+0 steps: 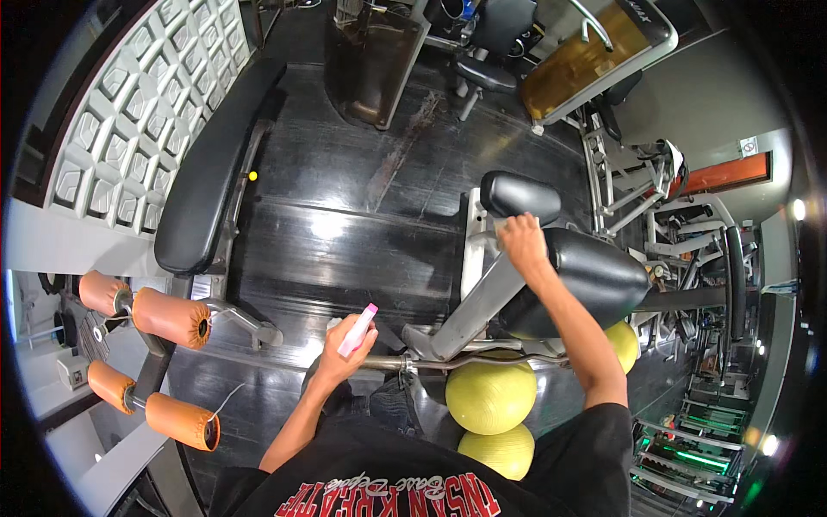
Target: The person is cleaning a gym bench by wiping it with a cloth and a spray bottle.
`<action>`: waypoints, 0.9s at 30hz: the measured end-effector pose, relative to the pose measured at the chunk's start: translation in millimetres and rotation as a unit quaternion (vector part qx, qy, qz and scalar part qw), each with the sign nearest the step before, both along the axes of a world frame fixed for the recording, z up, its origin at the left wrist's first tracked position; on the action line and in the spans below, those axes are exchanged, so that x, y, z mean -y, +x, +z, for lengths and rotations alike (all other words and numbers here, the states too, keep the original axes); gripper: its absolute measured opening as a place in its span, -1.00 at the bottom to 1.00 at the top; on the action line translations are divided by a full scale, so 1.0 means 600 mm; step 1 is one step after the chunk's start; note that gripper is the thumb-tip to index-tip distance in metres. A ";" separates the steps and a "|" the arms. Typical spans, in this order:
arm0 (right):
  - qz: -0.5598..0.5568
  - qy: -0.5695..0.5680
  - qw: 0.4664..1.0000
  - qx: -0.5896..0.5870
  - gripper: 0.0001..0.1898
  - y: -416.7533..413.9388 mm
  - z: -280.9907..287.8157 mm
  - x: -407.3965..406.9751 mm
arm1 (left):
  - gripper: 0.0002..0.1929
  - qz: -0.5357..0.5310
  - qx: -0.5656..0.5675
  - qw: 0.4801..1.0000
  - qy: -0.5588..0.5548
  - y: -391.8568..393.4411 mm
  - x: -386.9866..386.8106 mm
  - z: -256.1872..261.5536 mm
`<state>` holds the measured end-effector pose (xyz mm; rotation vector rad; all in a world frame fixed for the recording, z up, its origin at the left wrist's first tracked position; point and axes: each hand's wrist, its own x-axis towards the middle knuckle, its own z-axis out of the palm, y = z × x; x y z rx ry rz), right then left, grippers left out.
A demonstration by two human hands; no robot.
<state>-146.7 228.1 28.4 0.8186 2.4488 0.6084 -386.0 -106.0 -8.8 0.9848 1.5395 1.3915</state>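
My left hand (345, 352) is closed around a small white and pink bottle (358, 331), held tilted in front of my body. A scrap of white material (333, 322) shows beside its fingers. My right hand (523, 242) is at the grey metal frame (481, 297) of a padded exercise bench, between a small black pad (521, 194) and a larger black pad (588, 271). Its fingers are bent over a pale cloth (499, 226), mostly hidden by the hand. Whether the cloth touches the frame or the small pad, I cannot tell.
A curved metal bar (439, 364) crosses just before my legs. Yellow exercise balls (491, 394) lie beside me on the right. At left stand a long black bench (210, 174) and orange foam rollers (171, 316). Weight machines (594, 61) stand farther off on the black floor (336, 168).
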 end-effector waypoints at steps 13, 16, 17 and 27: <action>-0.107 -0.358 0.900 0.224 -0.73 -0.060 -0.122 0.137 | -0.90 0.079 0.037 0.995 -0.054 -0.030 0.024 -0.011; -0.084 -0.205 0.966 0.132 -0.76 -0.098 -0.050 0.058 | -0.90 0.066 0.042 0.996 -0.045 -0.028 0.004 -0.013; -0.053 0.003 0.994 0.093 -0.78 -0.075 -0.066 0.031 | -0.90 0.060 0.035 0.997 -0.043 -0.026 -0.004 -0.007; -0.087 -0.189 0.955 0.212 -0.74 -0.050 -0.267 0.124 | -0.89 0.038 -0.054 0.997 -0.041 -0.032 0.040 0.007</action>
